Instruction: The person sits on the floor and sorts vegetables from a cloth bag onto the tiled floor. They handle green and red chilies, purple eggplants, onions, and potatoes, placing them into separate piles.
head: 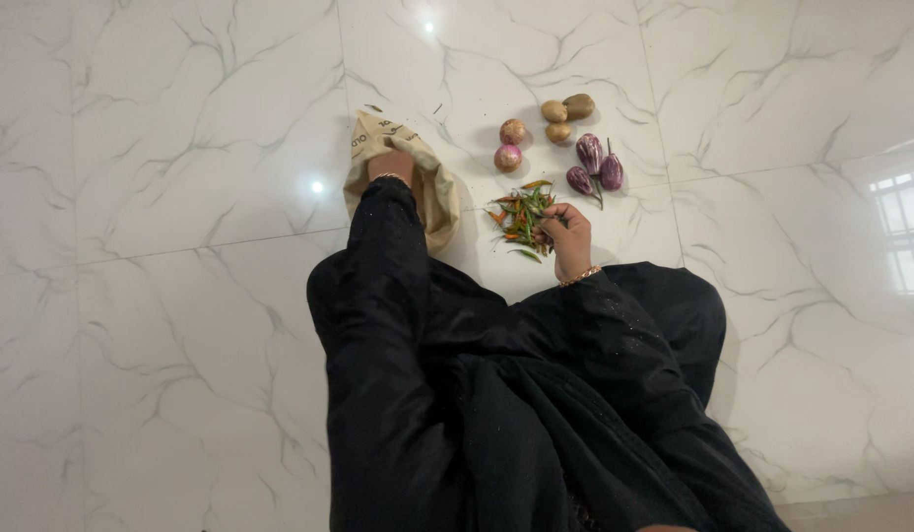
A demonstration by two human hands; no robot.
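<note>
My left hand [392,165] is pushed into a beige cloth bag [429,187] lying on the white marble floor; its fingers are hidden inside the bag. My right hand [567,236] rests at the edge of a small heap of green and red chillies [519,215], fingers curled on some of them. Beyond the chillies lie two onions [510,145], three small potatoes [565,115] and three purple striped eggplants [595,165]. Both arms wear black sleeves, with a thin bangle at each wrist.
Black clothing over my lap and knees [536,394] fills the lower middle of the view. Marble floor tiles [181,296] with grey veins spread all around. A window's reflection [900,227] shines on the floor at the right.
</note>
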